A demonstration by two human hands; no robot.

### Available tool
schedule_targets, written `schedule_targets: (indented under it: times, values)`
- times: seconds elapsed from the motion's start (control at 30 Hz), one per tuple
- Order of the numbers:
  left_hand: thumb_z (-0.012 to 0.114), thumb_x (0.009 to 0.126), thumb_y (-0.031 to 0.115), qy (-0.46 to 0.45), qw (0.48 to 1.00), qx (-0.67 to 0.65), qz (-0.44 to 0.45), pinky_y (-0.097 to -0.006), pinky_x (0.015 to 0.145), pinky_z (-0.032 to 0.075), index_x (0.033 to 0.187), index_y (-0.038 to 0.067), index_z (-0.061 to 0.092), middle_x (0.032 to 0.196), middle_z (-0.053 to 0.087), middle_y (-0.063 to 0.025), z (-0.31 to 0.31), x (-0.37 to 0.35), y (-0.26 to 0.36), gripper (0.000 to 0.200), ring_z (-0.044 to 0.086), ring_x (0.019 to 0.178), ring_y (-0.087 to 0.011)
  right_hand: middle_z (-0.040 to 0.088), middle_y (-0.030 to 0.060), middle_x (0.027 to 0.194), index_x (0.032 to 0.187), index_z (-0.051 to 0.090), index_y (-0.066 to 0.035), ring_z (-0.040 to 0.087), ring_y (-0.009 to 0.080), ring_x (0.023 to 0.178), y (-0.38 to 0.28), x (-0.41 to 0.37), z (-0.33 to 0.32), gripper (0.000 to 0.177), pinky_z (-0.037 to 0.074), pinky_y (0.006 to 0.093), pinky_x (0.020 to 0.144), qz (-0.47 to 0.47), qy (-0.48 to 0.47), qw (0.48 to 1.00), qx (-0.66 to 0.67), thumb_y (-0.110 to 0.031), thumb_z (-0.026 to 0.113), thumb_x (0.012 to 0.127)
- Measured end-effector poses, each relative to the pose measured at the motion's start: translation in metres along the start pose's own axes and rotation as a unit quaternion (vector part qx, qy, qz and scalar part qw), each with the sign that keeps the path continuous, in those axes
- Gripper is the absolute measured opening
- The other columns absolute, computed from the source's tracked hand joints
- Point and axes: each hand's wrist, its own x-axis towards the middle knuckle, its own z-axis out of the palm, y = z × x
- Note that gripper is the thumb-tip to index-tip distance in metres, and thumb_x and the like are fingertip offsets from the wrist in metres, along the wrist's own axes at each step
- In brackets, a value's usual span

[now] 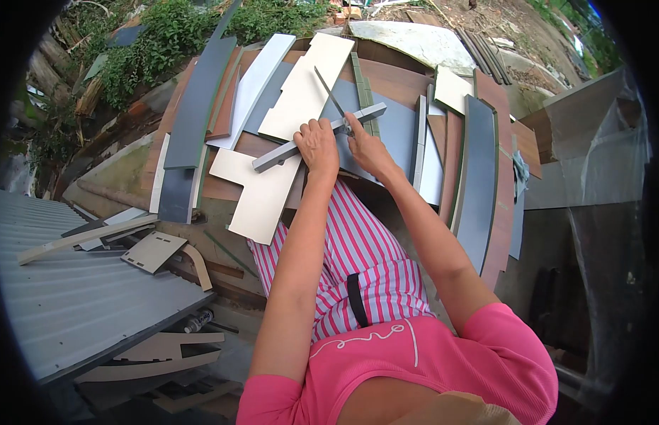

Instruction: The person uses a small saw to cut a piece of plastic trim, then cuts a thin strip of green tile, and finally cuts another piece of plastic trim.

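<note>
A narrow grey bar (277, 156) lies slantwise across the boards in front of me. My left hand (316, 146) is closed over the middle of this bar, its fingers curled round the edge. Close beside it, my right hand (368, 147) grips a long, thin, dark-bladed tool (329, 92), which looks like a knife or narrow saw; its handle is hidden in my fingers. The blade points up and left, at the bar's far side. Under the bar are a cream notched board (308, 88) and a second cream cut-out board (255, 188).
Grey, brown and white board strips cover the work surface, including a dark grey panel (202, 106) at left and a blue-grey panel (476, 177) at right. A corrugated metal sheet (95, 276) and offcuts lie lower left. Clear plastic sheeting (605, 184) hangs at right.
</note>
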Motion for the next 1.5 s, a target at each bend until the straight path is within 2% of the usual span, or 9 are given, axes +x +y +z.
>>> schedule_targets:
  times: [0.3,0.4,0.77,0.93,1.0,1.13,1.3,1.37,1.5]
  values:
    - [0.054,0.083,0.01,-0.006,1.0,-0.003,0.012,-0.0396,0.079,0.038,0.087,0.009,0.057,0.087,0.058,-0.0076,-0.004,-0.002,-0.001,0.005,0.056,0.088,-0.0252,0.062,0.0331,0.079,0.149,0.019,-0.017,0.062,0.0505,0.08,-0.016,-0.091,-0.034,0.062,0.046,0.0577,0.074,0.074,-0.087,0.993,-0.041,-0.014,0.047,0.094]
    - [0.054,0.084,0.009,-0.047,0.999,-0.006,0.003,-0.0381,0.084,0.038,0.089,0.009,0.059,0.09,0.058,-0.0086,-0.006,-0.002,-0.001,0.007,0.054,0.092,-0.0247,0.063,0.0329,0.079,0.149,0.019,-0.016,0.062,0.0501,0.08,-0.022,-0.111,-0.041,0.063,0.046,0.0569,0.076,0.088,-0.1,0.991,-0.009,-0.01,0.048,0.093]
    - [0.053,0.084,0.011,0.003,1.0,-0.003,0.008,-0.0394,0.078,0.039,0.087,0.01,0.056,0.086,0.058,-0.0071,-0.006,-0.003,-0.005,0.005,0.056,0.088,-0.025,0.062,0.0339,0.082,0.147,0.025,-0.014,0.06,0.0511,0.081,-0.009,-0.006,-0.004,0.059,0.045,0.0569,0.077,0.005,-0.028,1.0,0.01,-0.015,0.047,0.092]
    - [0.053,0.083,0.01,-0.006,1.0,0.004,0.005,-0.0394,0.079,0.038,0.087,0.01,0.056,0.086,0.057,-0.007,-0.005,-0.005,-0.005,0.004,0.055,0.088,-0.0248,0.062,0.0334,0.079,0.147,0.023,-0.014,0.061,0.0507,0.079,-0.011,-0.046,-0.017,0.06,0.045,0.0555,0.075,0.031,-0.062,0.997,-0.026,-0.015,0.047,0.092]
    - [0.054,0.083,0.01,-0.003,1.0,0.007,0.009,-0.0393,0.079,0.038,0.087,0.01,0.056,0.086,0.057,-0.007,-0.006,-0.005,-0.005,0.004,0.055,0.088,-0.0246,0.062,0.0306,0.076,0.149,0.019,-0.019,0.061,0.0492,0.074,-0.01,-0.074,-0.025,0.062,0.041,0.0555,0.066,0.05,-0.082,0.994,-0.046,-0.013,0.048,0.095]
    - [0.054,0.085,0.01,-0.047,0.999,0.013,0.009,-0.0373,0.083,0.037,0.092,0.009,0.058,0.091,0.058,-0.007,-0.008,-0.005,-0.005,0.008,0.054,0.092,-0.0228,0.062,0.0288,0.073,0.149,0.016,-0.021,0.063,0.047,0.072,-0.018,-0.116,-0.037,0.063,0.038,0.0535,0.062,0.077,-0.095,0.992,-0.001,-0.011,0.047,0.096]
    - [0.054,0.085,0.009,-0.043,0.999,0.006,0.008,-0.038,0.083,0.038,0.092,0.009,0.057,0.091,0.058,-0.0075,-0.006,0.0,-0.006,0.008,0.054,0.092,-0.0234,0.063,0.0284,0.076,0.149,0.018,-0.021,0.064,0.0454,0.075,-0.02,-0.099,-0.043,0.062,0.041,0.0526,0.065,0.083,-0.093,0.992,-0.018,-0.012,0.047,0.096]
    - [0.053,0.085,0.009,-0.052,0.998,0.013,-0.034,-0.0386,0.082,0.038,0.092,0.009,0.058,0.091,0.058,-0.0078,-0.004,0.005,-0.004,0.008,0.054,0.092,-0.0239,0.063,0.0285,0.078,0.149,0.019,-0.021,0.064,0.0454,0.076,-0.014,-0.085,-0.046,0.061,0.042,0.0526,0.067,0.082,-0.091,0.992,-0.029,-0.013,0.047,0.096]
    - [0.052,0.086,0.009,-0.048,0.999,0.018,0.0,-0.0389,0.082,0.038,0.092,0.008,0.058,0.092,0.058,-0.0081,-0.009,0.0,-0.003,0.008,0.055,0.093,-0.0242,0.063,0.0322,0.085,0.147,0.024,-0.018,0.061,0.0485,0.084,-0.002,-0.05,-0.03,0.057,0.045,0.0557,0.075,0.013,-0.076,0.997,0.002,-0.017,0.046,0.095]
